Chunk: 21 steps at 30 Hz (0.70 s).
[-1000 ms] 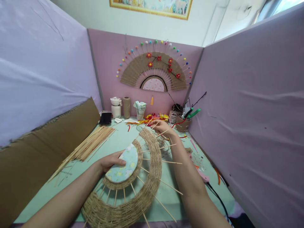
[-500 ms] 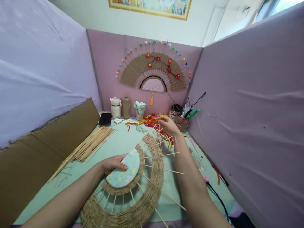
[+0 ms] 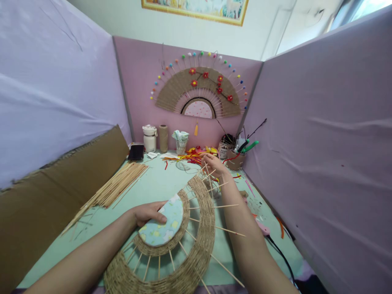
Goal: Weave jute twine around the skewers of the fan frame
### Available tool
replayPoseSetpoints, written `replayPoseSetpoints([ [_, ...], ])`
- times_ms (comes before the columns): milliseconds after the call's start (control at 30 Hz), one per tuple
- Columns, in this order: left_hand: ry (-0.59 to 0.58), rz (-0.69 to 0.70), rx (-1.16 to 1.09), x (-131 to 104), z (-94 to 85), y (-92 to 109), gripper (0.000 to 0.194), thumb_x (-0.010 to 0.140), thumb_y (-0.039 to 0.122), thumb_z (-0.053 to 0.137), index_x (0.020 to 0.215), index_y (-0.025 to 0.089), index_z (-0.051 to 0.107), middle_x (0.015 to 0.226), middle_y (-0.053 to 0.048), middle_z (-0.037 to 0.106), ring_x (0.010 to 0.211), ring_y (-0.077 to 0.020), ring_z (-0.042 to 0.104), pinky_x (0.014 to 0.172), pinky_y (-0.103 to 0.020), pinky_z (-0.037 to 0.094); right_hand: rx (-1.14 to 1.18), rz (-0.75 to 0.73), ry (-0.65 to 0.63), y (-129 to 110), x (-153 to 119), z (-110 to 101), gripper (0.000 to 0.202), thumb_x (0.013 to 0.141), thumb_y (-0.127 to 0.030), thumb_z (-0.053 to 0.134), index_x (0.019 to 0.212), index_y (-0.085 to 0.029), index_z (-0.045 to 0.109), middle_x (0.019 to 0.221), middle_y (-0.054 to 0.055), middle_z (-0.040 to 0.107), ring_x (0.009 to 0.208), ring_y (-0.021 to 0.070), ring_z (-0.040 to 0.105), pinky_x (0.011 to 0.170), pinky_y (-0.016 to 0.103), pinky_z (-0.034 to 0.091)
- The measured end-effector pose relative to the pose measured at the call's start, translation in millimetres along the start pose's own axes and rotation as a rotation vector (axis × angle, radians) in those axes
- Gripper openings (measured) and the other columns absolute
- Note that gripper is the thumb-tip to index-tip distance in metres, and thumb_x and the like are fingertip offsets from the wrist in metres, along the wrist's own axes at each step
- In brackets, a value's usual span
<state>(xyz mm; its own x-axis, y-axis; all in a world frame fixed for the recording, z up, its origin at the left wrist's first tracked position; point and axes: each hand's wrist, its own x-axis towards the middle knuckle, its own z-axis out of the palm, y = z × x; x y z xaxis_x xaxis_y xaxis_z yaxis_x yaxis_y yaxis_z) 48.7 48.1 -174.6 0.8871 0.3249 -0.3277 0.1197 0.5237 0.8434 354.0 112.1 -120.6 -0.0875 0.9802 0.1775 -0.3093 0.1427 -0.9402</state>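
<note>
Head view | woven twine fan (image 3: 207,228): over worktop (image 3: 165,175) near edge | left hand (image 3: 150,214): clamped on its patterned half-disc (image 3: 165,226) | right hand (image 3: 214,165): apart, by upper spokes (image 3: 209,175), grip unclear | loose sticks (image 3: 119,183): toward left edge | lidded jar (image 3: 150,141): far edge

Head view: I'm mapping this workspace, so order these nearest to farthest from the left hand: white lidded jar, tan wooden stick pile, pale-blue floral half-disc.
1. Pale-blue floral half-disc: held by the left hand.
2. Tan wooden stick pile: on the left.
3. White lidded jar: at the back.
</note>
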Motion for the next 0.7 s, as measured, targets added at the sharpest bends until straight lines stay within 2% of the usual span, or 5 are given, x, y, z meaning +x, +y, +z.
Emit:
replayPoseSetpoints([
  [167,0.012,0.016,-0.018,-1,1.1,1,0.082,0.055,0.018,0.080,0.129,0.016,0.046,0.086,-0.008,0.071,0.070,-0.0194,0.067,0.058,-0.024,0.052,0.009,0.084,-0.050,17,4,19,0.039,0.056,-0.040,0.079,0.080,-0.019,0.058,0.054,-0.007,0.044,0.046,0.0056,0.035,0.047,0.021,0.028],
  [367,0.105,0.058,-0.046,-3,3.5,5,0.075,0.055,0.018,0.080,0.124,0.015,0.051,0.088,-0.009,0.071,0.069,-0.0193,0.067,0.058,-0.025,0.052,-0.136,0.267,-0.131,30,2,41,0.034,0.053,-0.031,0.080,0.078,-0.017,0.062,0.057,-0.004,0.056,0.049,0.0089,0.047,0.048,0.024,0.034],
  [500,0.168,0.160,-0.082,-1,6.8,9,0.075,0.059,0.018,0.078,0.127,0.016,0.048,0.089,-0.010,0.071,0.070,-0.0203,0.067,0.059,-0.025,0.052,-0.166,0.208,-0.145,23,-2,39,0.029,0.054,-0.031,0.079,0.074,-0.017,0.063,0.066,0.001,0.064,0.058,0.0124,0.053,0.054,0.026,0.038],
  [700,0.253,0.189,-0.084,5,7.6,10,0.079,0.062,0.018,0.076,0.133,0.016,0.042,0.091,-0.012,0.071,0.069,-0.0204,0.068,0.059,-0.026,0.052,-0.091,0.126,-0.069,7,-4,27,0.023,0.061,-0.035,0.073,0.066,-0.016,0.061,0.058,-0.001,0.059,0.056,0.0105,0.049,0.056,0.024,0.036],
])
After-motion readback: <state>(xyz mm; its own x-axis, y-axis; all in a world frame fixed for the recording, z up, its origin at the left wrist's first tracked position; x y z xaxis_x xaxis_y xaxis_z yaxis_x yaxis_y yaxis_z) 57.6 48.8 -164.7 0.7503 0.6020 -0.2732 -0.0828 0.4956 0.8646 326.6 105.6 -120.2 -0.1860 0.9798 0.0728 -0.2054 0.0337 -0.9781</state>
